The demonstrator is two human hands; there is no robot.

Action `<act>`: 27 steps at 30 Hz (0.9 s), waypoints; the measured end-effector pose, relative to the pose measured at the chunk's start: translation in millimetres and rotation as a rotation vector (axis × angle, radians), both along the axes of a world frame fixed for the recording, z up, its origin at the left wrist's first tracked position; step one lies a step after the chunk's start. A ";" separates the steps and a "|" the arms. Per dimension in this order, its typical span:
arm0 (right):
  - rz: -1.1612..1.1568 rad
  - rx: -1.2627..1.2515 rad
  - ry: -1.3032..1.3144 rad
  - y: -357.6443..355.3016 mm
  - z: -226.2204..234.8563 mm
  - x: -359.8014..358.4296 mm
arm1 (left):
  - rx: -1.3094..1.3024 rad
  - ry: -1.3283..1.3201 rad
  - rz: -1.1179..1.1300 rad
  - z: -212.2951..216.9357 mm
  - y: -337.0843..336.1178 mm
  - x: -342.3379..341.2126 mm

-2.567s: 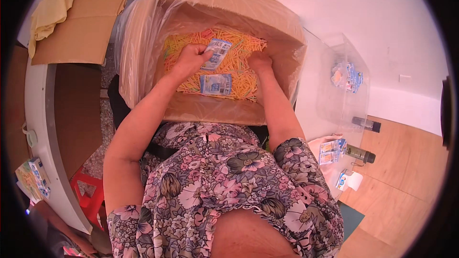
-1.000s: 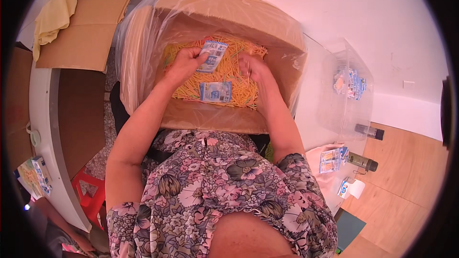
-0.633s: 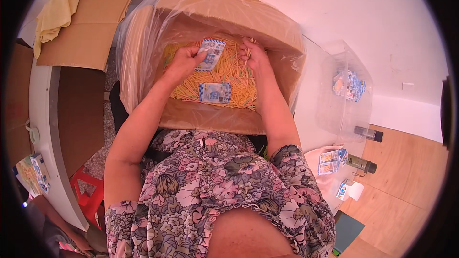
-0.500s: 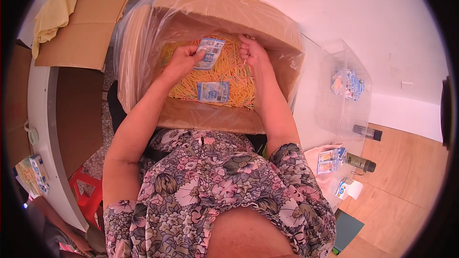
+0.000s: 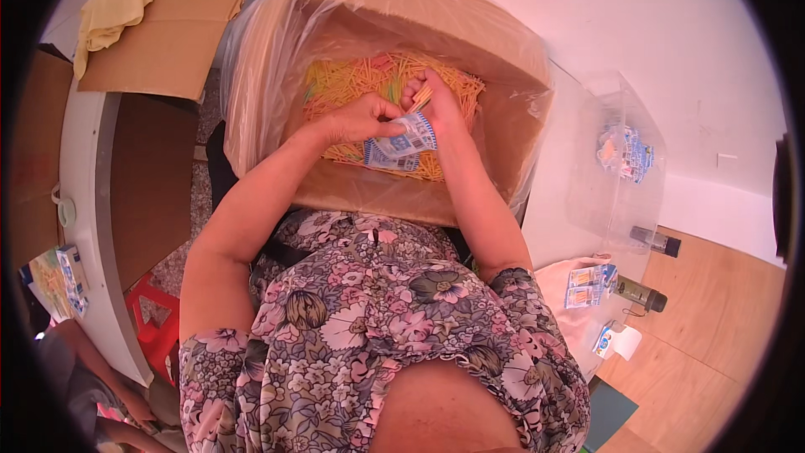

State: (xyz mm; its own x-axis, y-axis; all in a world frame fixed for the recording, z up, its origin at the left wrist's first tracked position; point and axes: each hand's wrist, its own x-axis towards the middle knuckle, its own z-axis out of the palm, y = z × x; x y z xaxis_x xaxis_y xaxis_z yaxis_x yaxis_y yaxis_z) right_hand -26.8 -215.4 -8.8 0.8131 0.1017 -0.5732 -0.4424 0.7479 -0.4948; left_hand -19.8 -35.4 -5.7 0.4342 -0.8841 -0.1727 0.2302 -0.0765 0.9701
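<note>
A small clear packet with blue-and-white print (image 5: 417, 134) is pinched at its edge by my left hand (image 5: 367, 119). Fingers of my right hand (image 5: 436, 101) are curled round a small bunch of thin yellow-orange sticks (image 5: 422, 99), whose lower ends sit at the packet's upper edge. Whether the ends are inside the packet, I cannot tell. Both hands are over a cardboard box (image 5: 495, 46) lined with clear plastic (image 5: 262, 84). Loose thin sticks (image 5: 352, 88), mostly yellow and orange with some pink and green, cover its bottom. A second similar packet (image 5: 391, 161) lies on them, partly covered by the held one.
To the right, a clear plastic bin (image 5: 587, 168) holds several blue-and-white packets (image 5: 635, 155). Nearer are two bottles, filled packets (image 5: 590, 285) on a pink cloth (image 5: 549, 278), and a small white box (image 5: 619, 341). Flattened cardboard (image 5: 168, 33) with a yellow cloth (image 5: 117, 4) is left; a co-worker's arm (image 5: 109, 373) shows lower left.
My right hand has come up from the box's right side with a bunch of sticks. The left hand has brought its packet down and right to meet it. The view has shifted slightly.
</note>
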 end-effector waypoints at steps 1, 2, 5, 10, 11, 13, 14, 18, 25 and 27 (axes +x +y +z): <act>-0.061 -0.093 0.014 12.2 6.3 -5.2 | 0.004 -0.003 0.003 -3.5 0.8 0.1; -0.121 -0.189 0.025 22.4 14.8 -10.6 | -0.072 -0.098 0.035 -9.1 1.4 0.1; -0.001 -0.158 -0.051 34.2 34.2 -30.1 | -0.217 -0.244 0.104 -3.9 -2.1 -3.5; -0.085 -0.355 -0.101 16.0 26.7 -38.8 | -0.118 -0.048 0.008 18.4 -1.6 -15.1; -0.132 -0.545 -0.121 8.7 33.0 -38.5 | -0.084 -0.029 0.070 22.5 -2.5 -16.0; -0.150 -0.643 -0.133 -6.0 45.6 -44.6 | -0.054 -0.018 0.125 30.3 -3.0 -18.4; -0.157 -0.740 -0.135 -12.4 53.7 -48.6 | -0.074 0.054 0.188 35.5 -2.4 -21.9; -0.154 -0.665 -0.174 -32.8 76.2 -59.3 | -0.045 0.066 0.256 61.0 -3.2 -24.3; -0.200 -0.510 -0.279 -27.4 74.7 -72.0 | -0.108 0.019 0.150 67.0 -37.5 -46.0; -0.234 -0.435 -0.304 -26.5 81.0 -72.1 | -0.095 -0.318 -0.016 63.2 -46.9 -45.3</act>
